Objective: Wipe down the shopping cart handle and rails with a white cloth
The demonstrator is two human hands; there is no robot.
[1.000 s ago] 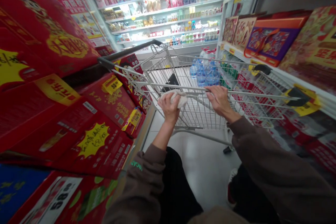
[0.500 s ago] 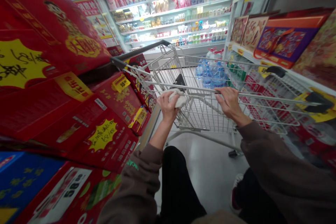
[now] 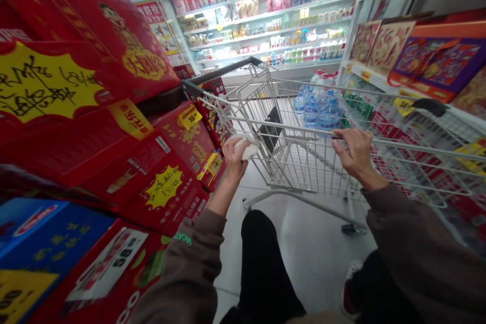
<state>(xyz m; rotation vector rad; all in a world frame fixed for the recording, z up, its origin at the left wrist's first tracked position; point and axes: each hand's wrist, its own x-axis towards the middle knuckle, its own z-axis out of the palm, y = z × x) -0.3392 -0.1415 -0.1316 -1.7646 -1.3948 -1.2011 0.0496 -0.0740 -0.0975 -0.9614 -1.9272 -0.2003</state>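
My left hand (image 3: 234, 158) is closed around a crumpled white cloth (image 3: 248, 149), beside the near side of a metal shopping cart (image 3: 304, 162). Whether the cloth presses on the wires I cannot tell. On the cart's near top rail rests my right hand (image 3: 355, 154), its fingers curled over the bar and the thumb below. The cart's grey handle bar (image 3: 224, 72) lies farther to the left. Inside the wire basket a dark panel (image 3: 271, 129) hangs near the handle end.
Stacked red gift boxes (image 3: 178, 147) with yellow price signs crowd the left. Bottled water packs (image 3: 319, 109) stand on the floor beyond the cart. A shelf of boxed goods (image 3: 436, 61) runs along the right, and a lit refrigerated display (image 3: 266, 23) fills the back.
My left hand has slid leftward along the cart with the cloth, toward the handle end. The right hand stays on the rail. The whole view has shifted slightly, moving the surroundings rightward.
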